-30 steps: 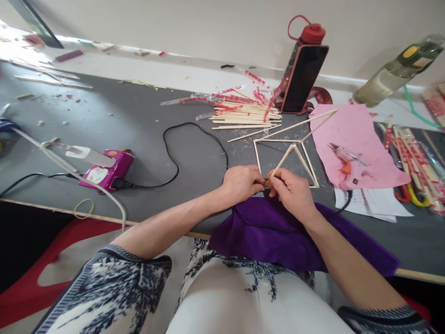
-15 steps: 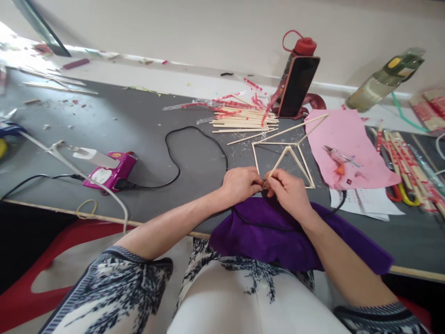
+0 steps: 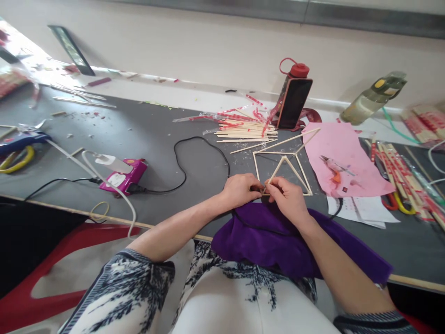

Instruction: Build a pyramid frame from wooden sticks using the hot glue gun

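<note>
A small open frame of pale wooden sticks (image 3: pixel 303 174) lies on the grey table, with slanting sticks rising from its corners. My right hand (image 3: pixel 288 198) is closed in a pinch around the lower end of a slanted stick (image 3: pixel 277 170) at the near left corner. Close against it, my left hand (image 3: pixel 241 190) pinches the same corner of the frame. The joint between my fingertips is mostly hidden. Under my wrists a purple cloth (image 3: pixel 264 248) covers the table edge, with a black cord across it.
Loose sticks (image 3: pixel 245 131) and torn wrappers lie behind the frame. A phone (image 3: pixel 295 104) leans on a red-capped bottle (image 3: pixel 299 70). To the right, a glue gun (image 3: pixel 335 176) rests on pink paper (image 3: pixel 368 162). A purple power socket (image 3: pixel 125 178) with cords sits left.
The head view has tilted up and shifted slightly, so the table sits lower in the picture. Both hands keep their pinch at the same corner of the frame.
</note>
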{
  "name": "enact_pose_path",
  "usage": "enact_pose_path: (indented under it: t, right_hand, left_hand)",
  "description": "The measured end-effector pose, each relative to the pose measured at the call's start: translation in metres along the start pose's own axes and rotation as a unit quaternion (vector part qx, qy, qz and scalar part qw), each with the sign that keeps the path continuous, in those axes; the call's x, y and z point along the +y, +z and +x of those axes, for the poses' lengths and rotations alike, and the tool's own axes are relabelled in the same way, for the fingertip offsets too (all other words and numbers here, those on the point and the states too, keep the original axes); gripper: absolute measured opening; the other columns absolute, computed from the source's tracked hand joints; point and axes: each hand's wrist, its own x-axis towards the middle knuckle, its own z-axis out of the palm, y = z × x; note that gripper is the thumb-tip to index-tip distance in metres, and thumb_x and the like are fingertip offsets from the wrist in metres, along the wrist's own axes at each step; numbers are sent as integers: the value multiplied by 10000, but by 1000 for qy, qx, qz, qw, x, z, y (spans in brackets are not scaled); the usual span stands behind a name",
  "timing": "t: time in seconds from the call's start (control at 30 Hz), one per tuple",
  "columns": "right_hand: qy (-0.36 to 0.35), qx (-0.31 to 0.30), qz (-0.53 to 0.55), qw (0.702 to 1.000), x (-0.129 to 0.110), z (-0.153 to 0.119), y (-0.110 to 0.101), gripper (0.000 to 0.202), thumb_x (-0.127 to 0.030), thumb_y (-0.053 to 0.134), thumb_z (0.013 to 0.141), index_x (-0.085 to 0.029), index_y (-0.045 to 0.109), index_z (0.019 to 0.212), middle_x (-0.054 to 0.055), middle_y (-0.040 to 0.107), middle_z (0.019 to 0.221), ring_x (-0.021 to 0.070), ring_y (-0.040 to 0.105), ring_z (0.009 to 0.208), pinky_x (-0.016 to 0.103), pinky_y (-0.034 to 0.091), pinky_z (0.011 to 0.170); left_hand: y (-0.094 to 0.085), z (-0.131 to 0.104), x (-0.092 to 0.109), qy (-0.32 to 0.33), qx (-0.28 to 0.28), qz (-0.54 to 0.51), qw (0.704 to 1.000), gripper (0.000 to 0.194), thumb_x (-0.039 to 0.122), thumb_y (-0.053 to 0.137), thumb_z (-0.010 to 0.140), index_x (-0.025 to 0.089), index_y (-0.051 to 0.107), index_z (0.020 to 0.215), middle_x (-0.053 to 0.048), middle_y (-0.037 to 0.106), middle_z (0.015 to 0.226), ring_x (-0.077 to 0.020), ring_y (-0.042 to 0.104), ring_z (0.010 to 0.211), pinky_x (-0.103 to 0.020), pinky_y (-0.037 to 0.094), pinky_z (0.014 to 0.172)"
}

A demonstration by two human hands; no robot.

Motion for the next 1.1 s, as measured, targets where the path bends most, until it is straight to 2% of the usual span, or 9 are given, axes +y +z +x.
enact_pose_path:
  t: [0.4,0.7,0.87,1.1]
  right_hand:
    - [-13,12,5,1000,2,1,0,179,-311,523,872,-203,662,905,19,703,792,121,622,530,258,478,596]
    - [-7,18,15,1000,1,3,-1,167,-301,539,870,-188,660,892,9,690,745,112,613,527,247,465,596]
    - [-5,39,39,998,0,6,-1,160,-299,547,865,-182,655,875,-15,653,660,113,605,524,241,465,592]
    - [11,30,45,998,-1,7,-2,176,-319,551,860,-181,656,888,7,687,756,100,603,509,231,464,560]
  left_hand:
    - [4,-2,1,35,12,34,999,185,323,567,832,281,725,918,21,667,933,-130,633,829,-227,380,634]
    - [6,-3,0,56,30,63,996,234,369,517,885,275,718,957,5,663,954,-134,636,853,-232,373,618]
    - [7,-2,-1,53,66,75,994,239,368,502,894,287,717,957,6,667,950,-138,641,848,-237,369,603]
    - [6,-2,-3,60,67,52,995,207,345,542,857,269,722,926,1,682,938,-146,654,851,-232,403,633]
